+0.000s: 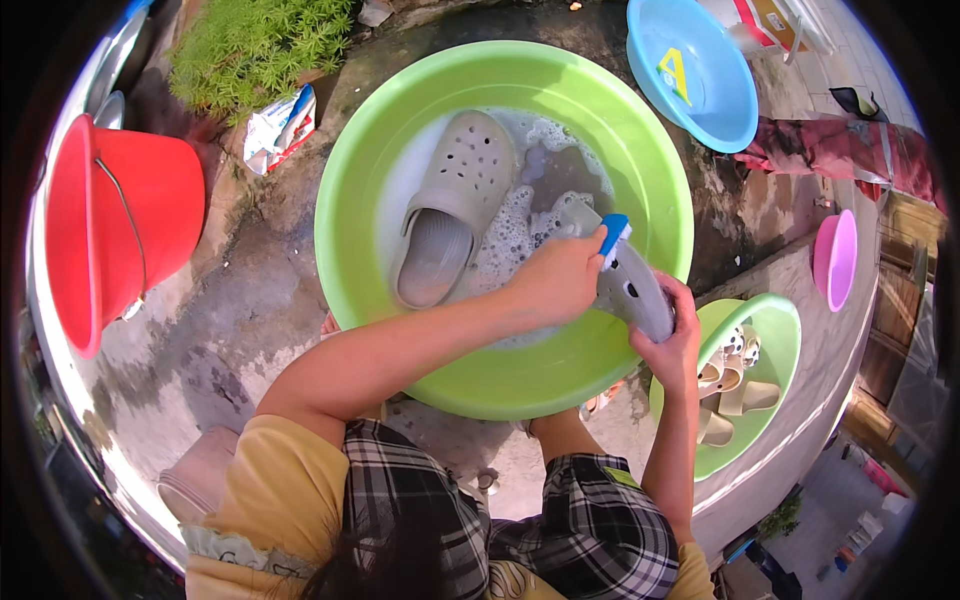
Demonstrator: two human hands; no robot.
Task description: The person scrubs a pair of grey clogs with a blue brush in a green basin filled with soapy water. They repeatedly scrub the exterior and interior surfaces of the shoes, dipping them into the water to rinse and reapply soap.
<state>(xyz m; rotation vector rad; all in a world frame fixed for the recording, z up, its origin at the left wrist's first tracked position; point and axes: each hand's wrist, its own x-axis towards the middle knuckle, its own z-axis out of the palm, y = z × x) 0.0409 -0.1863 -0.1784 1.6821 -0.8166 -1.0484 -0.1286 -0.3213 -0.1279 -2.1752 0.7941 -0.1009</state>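
A large light-green basin with sudsy, greyish water stands in front of me. One grey clog with round holes in its top lies in the suds, its opening toward me. Over the basin's right side, a second grey clog is tilted on edge, gripped at one end by my right hand. My left hand is closed round a small blue scrub brush pressed against that clog; the fingers partly hide the brush.
A red bucket stands at left, near a crumpled wrapper and a green plant. A blue basin sits far right. Nearer, a green basin holds several beige shoes. A pink basin is beyond it.
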